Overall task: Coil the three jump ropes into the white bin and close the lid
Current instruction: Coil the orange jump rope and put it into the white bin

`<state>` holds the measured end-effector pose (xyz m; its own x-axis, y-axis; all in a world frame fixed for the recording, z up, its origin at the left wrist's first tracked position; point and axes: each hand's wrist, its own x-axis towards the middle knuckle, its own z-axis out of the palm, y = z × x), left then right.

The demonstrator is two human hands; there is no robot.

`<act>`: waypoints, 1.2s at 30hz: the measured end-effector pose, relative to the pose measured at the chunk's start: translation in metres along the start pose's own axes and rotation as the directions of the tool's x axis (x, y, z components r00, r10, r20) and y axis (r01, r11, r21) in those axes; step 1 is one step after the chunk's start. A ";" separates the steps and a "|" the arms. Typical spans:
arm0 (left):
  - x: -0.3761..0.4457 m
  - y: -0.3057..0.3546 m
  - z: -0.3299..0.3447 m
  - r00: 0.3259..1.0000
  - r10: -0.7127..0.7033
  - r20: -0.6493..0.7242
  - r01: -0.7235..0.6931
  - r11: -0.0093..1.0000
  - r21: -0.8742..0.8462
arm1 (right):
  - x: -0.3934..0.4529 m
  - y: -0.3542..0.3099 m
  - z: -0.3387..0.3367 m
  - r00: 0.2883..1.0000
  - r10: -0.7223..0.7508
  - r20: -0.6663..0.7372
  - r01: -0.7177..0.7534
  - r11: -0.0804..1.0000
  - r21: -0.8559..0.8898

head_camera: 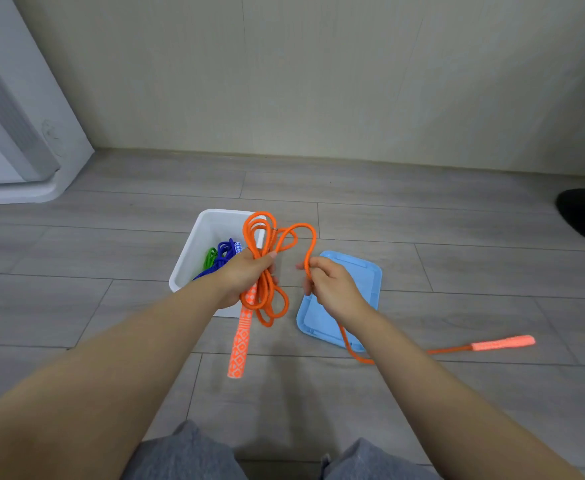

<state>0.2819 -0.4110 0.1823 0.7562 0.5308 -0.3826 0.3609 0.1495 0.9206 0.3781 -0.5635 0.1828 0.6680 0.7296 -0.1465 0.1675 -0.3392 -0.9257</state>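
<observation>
Both hands' fingers (249, 261) curled, gripping orange rope (266, 299)

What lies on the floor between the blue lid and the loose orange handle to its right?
In the head view, only a stretch of orange rope on bare floor, running from the blue lid to the loose handle.

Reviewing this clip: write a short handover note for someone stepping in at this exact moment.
Left hand grips the half-coiled orange jump rope, one patterned handle hanging below.
Right hand pinches the rope's loose run; its far orange handle lies on the floor.
Green rope and blue rope are in the white plastic bin.
Left: finish coiling, drop it in, fit the light blue lid lying beside the bin.
</observation>
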 end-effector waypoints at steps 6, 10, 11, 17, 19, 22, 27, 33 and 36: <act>-0.005 0.008 0.009 0.983 0.004 0.186 -0.005 1.000 0.000 | 0.000 0.000 0.010 0.999 0.032 0.010 -0.032 0.999 -0.003; -0.004 0.009 0.010 0.962 0.046 0.269 -0.052 0.999 0.013 | -0.001 -0.002 0.008 1.000 0.012 -0.007 -0.012 0.997 0.079; -0.004 0.009 0.010 0.960 0.055 0.273 -0.060 0.998 0.009 | -0.001 -0.001 0.008 1.000 0.005 -0.012 -0.004 0.996 0.086; -0.005 0.009 0.014 0.946 0.073 0.317 -0.089 0.995 0.038 | -0.001 0.002 0.010 0.998 -0.057 -0.036 0.060 0.995 0.078; -0.004 0.010 0.012 0.947 0.094 0.307 -0.114 0.992 0.047 | -0.002 0.002 0.012 0.997 -0.065 -0.043 0.069 0.994 0.088; -0.001 0.009 0.012 0.969 0.147 0.200 -0.161 0.985 0.057 | -0.006 0.001 0.014 1.000 -0.015 -0.009 0.016 0.997 0.081; 0.009 0.008 0.003 0.951 0.198 -0.239 -0.225 0.971 -0.088 | -0.008 0.032 -0.007 0.989 0.117 0.089 -0.106 0.987 -0.122; 0.018 0.006 -0.010 0.917 0.037 -0.397 -0.180 0.927 -0.329 | -0.015 0.058 -0.029 0.992 0.126 0.019 -0.122 0.985 -0.120; 0.014 0.005 -0.006 0.945 0.043 -0.323 -0.124 0.964 -0.234 | -0.012 0.047 -0.024 0.994 0.106 -0.001 -0.106 0.992 -0.073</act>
<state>0.2909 -0.3984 0.1823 0.5544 0.7777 -0.2964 0.1258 0.2737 0.9536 0.3954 -0.6022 0.1489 0.6824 0.6893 -0.2434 0.1484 -0.4567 -0.8772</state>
